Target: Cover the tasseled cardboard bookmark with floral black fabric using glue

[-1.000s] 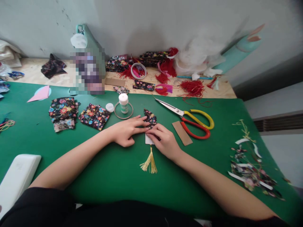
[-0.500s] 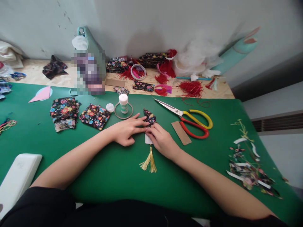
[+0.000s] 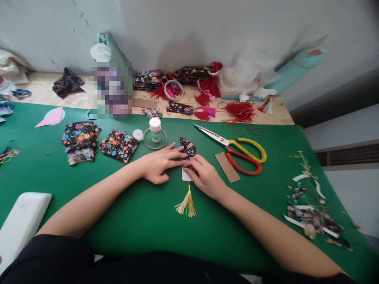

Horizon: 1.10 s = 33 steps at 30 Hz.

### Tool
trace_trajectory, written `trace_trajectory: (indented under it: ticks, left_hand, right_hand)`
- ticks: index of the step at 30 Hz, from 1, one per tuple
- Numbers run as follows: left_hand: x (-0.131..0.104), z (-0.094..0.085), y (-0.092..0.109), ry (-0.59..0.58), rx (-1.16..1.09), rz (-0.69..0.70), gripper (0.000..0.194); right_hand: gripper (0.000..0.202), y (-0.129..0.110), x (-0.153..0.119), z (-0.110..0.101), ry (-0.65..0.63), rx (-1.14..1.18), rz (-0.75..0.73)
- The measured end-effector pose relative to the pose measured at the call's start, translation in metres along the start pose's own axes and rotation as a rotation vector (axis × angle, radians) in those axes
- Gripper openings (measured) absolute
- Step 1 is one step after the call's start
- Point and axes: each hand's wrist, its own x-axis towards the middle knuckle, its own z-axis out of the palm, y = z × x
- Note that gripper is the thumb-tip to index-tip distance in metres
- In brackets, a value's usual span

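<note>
My left hand (image 3: 160, 163) lies flat with its fingers spread, the fingertips on a black floral fabric piece (image 3: 187, 146). My right hand (image 3: 205, 175) has its fingers pinched at the lower part of that fabric, where it meets a white card (image 3: 187, 174). A yellow tassel (image 3: 188, 202) hangs from the card's near end and fans out on the green mat (image 3: 142, 232). What lies under the fingertips is hidden. Just beyond my left hand, a small white bottle (image 3: 155, 131) stands inside a ring, beside its white cap (image 3: 137, 135).
Scissors (image 3: 233, 146) with yellow and red handles and a brown card strip (image 3: 227, 167) lie right of my hands. Folded floral fabrics (image 3: 119, 146) are at the left. Scraps (image 3: 314, 221) lie far right. Red tassels (image 3: 239, 112) and fabric stacks line the back.
</note>
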Motion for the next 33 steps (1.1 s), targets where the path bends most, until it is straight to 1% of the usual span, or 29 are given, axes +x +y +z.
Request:
trace_trajectory:
  ticks: [8, 18, 23, 27, 30, 33]
  left_hand:
    - [0.0001, -0.0009, 0.0005, 0.006, 0.001, 0.004, 0.074]
    - [0.0006, 0.0016, -0.0004, 0.025, 0.021, 0.007, 0.069]
    - [0.0002, 0.0012, 0.0003, 0.021, 0.024, -0.004, 0.071]
    - [0.0004, 0.0008, 0.0015, 0.022, 0.022, -0.001, 0.072]
    - [0.0006, 0.0012, 0.0015, 0.019, 0.025, -0.004, 0.072]
    - [0.0004, 0.0021, 0.0004, 0.02, 0.023, -0.002, 0.072]
  right_hand:
    - [0.009, 0.0006, 0.0005, 0.0026, 0.029, 0.007, -0.016]
    - [0.014, 0.0042, 0.0043, -0.0034, -0.134, -0.013, -0.038]
    - [0.011, 0.0062, 0.003, -0.0056, -0.1, 0.069, -0.005]
    - [0.009, 0.0068, 0.003, -0.0054, -0.081, 0.066, 0.004]
    - [0.01, 0.0062, 0.0037, -0.004, -0.082, 0.032, -0.019]
    - [0.012, 0.0044, 0.0039, -0.0007, -0.082, -0.093, -0.044]
